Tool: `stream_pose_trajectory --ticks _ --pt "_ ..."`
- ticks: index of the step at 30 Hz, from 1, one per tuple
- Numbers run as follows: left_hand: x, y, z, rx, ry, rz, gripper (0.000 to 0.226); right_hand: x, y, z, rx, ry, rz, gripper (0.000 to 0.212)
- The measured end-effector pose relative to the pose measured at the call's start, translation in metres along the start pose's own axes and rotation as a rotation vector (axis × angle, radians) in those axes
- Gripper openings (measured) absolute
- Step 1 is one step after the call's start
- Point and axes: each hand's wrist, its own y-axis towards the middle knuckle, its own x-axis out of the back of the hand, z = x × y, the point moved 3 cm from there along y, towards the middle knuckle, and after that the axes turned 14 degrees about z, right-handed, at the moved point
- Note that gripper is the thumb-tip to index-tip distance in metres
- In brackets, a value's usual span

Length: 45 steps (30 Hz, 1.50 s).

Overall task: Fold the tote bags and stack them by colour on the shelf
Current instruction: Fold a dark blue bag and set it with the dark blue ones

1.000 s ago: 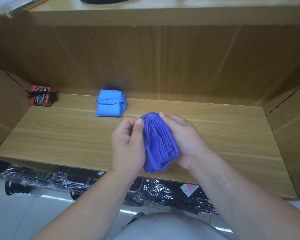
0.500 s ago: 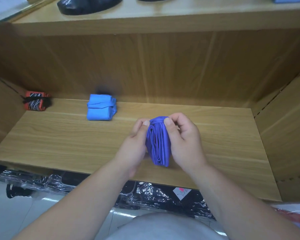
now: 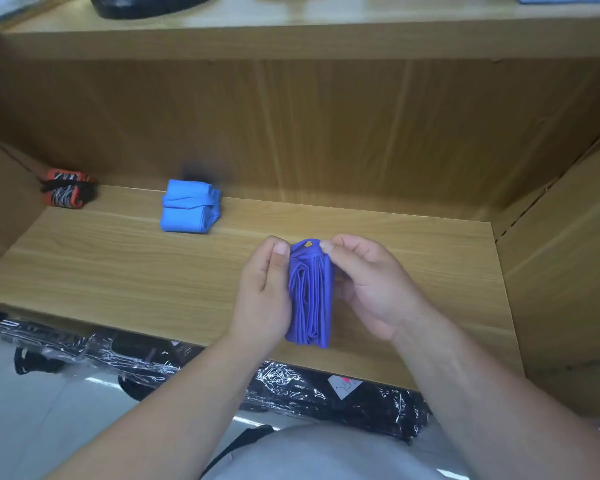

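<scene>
A folded violet-blue tote bag (image 3: 310,294) stands on edge above the front of the wooden shelf (image 3: 118,271), squeezed between both hands. My left hand (image 3: 262,292) holds its left side, thumb at the top. My right hand (image 3: 364,282) grips the right side and pinches the small loop at the bag's top. A folded light-blue tote bag (image 3: 189,206) lies near the shelf's back, left of centre. A folded red-and-black patterned tote bag (image 3: 66,192) sits in the back left corner.
Wooden side walls close the shelf at left and right (image 3: 565,258). The upper shelf (image 3: 291,26) carries a black object (image 3: 146,5). Black items wrapped in clear plastic (image 3: 291,386) lie on the floor under the shelf's front edge.
The violet-blue bag has been squeezed narrower and turned upright between my hands. My right fingers have shifted to the top loop. The view has shifted slightly.
</scene>
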Motion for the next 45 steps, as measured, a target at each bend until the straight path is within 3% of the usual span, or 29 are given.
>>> stream_pose_trajectory --ticks 2,5,9,15,21,33,36,38,41,45 --pt "0.000 0.001 0.000 -0.040 0.095 0.019 0.036 0.006 -0.005 0.007 -0.053 -0.029 0.089 0.022" --pt "-0.001 0.003 -0.003 -0.080 0.141 0.037 0.037 0.008 -0.012 0.013 -0.019 -0.161 0.062 0.025" --pt "-0.016 -0.006 -0.018 -0.203 0.154 0.074 0.060 0.006 -0.021 0.016 0.131 -0.238 0.020 0.034" --pt "-0.016 -0.007 -0.024 -0.272 0.296 0.132 0.032 0.008 -0.027 0.014 0.021 0.023 0.065 0.034" --pt "-0.007 -0.002 -0.022 -0.202 0.194 0.242 0.052 0.009 -0.031 0.013 0.039 0.080 0.156 0.022" --pt "-0.014 -0.005 -0.035 -0.231 0.229 0.311 0.031 0.011 -0.023 0.005 0.022 0.080 0.111 0.022" --pt "-0.013 0.000 -0.026 -0.185 0.253 0.231 0.022 0.013 -0.020 0.000 -0.038 0.123 0.003 0.021" --pt "-0.006 0.004 -0.015 -0.053 0.191 0.074 0.012 0.016 -0.020 -0.007 -0.057 0.152 -0.105 0.033" --pt "0.000 0.007 -0.009 0.077 0.201 -0.106 0.018 0.011 -0.021 -0.016 -0.060 0.114 -0.057 0.048" --pt "-0.007 0.005 -0.018 0.089 0.217 0.028 0.031 0.013 -0.024 -0.020 0.009 -0.025 -0.105 0.040"
